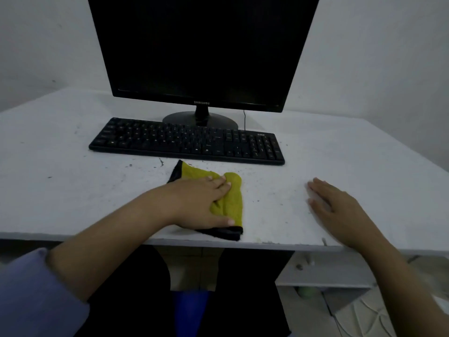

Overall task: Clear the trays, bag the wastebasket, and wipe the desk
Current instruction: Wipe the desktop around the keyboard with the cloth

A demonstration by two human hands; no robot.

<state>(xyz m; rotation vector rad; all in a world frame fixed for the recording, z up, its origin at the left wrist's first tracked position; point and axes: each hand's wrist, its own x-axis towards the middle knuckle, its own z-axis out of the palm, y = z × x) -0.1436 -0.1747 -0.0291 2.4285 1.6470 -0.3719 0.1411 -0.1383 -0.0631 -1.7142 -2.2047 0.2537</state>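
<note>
A yellow-green cloth with black edging (233, 203) lies folded on the white desk (73, 190), near its front edge and below the keyboard. My left hand (199, 203) presses flat on the cloth, fingers straight and pointing right, thumb along the cloth's near edge. My right hand (337, 207) rests palm down on the bare desktop to the right, fingers straight, holding nothing. Dark specks and smudges mark the desk surface around the cloth.
A black keyboard (187, 142) lies just behind the cloth, and a black monitor (201, 49) on a round stand rises behind it against the wall. Under the desk on the right sits a white shelf (323, 273). A tiled floor shows below.
</note>
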